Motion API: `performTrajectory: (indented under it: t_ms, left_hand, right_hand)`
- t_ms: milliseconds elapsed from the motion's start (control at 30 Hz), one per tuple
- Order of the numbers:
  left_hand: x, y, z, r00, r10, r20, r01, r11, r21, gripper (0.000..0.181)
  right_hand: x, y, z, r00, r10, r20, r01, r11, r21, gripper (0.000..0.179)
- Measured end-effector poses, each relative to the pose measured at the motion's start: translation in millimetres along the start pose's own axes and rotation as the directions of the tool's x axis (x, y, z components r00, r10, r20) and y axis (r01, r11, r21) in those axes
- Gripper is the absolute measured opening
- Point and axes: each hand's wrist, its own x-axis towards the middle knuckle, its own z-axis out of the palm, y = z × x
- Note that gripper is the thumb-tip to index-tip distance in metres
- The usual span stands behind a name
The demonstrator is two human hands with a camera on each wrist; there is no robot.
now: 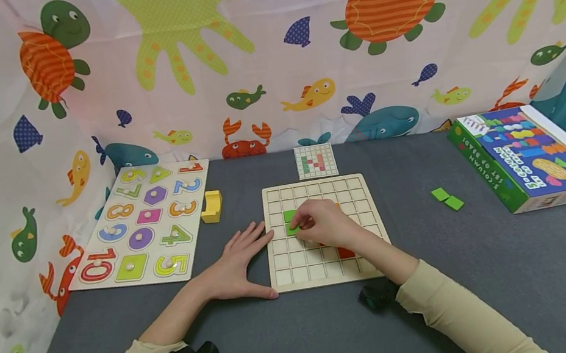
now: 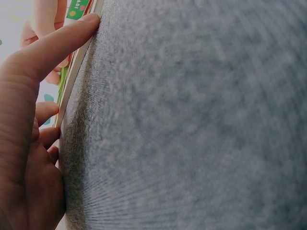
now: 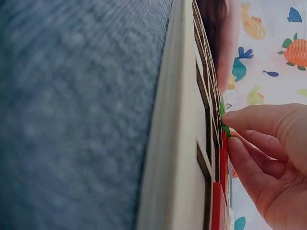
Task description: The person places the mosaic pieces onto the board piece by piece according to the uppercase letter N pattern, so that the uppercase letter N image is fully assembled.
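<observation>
A wooden grid board [image 1: 301,273] lies on the table in the head view. My right hand [image 1: 325,222] pinches a small green square tile [image 3: 226,129] between thumb and forefinger, right at the grid's left part. Just behind those fingertips sits another green tile [image 1: 287,216]. Red tiles [image 1: 346,252] lie in the grid, partly hidden under the right hand and wrist. With fingers spread, my left hand [image 1: 233,269] rests at the board's left edge; its thumb touches the near left corner.
Behind the board lies a small pattern card [image 1: 316,161]. Two loose green tiles [image 1: 448,199] are to the right, before a game box [image 1: 535,155]. On the left are a number puzzle board [image 1: 143,223] and a yellow block [image 1: 212,207]. A printed cloth [image 1: 276,60] hangs behind the table.
</observation>
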Motion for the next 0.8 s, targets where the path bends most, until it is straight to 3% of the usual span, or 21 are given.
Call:
performTrajectory:
  t_ms: [167, 400, 800]
  left_hand:
    - [0.3, 0.6, 0.0, 1.0, -0.001, 0.001, 0.001, 1.0, -0.001, 0.112]
    - [1.1, 0.0, 1.1, 1.0, -0.017, 0.01, 0.017, 1.0, 0.007, 0.112]
    - [0.1, -1.0, 2.0, 1.0, -0.011, -0.002, 0.011, 1.0, 0.009, 0.113]
  right_hand:
    - [-1.8, 0, -1, 1.0, 0.003, -0.011, -0.002, 1.0, 0.024, 0.015]
    - [-10.2, 5, -8, 0.998, 0.07, -0.007, -0.069, 0.995, 0.071, 0.017]
    - [-40.4, 35, -41, 0.977, 0.206, -0.057, -0.201, 0.976, 0.085, 0.014]
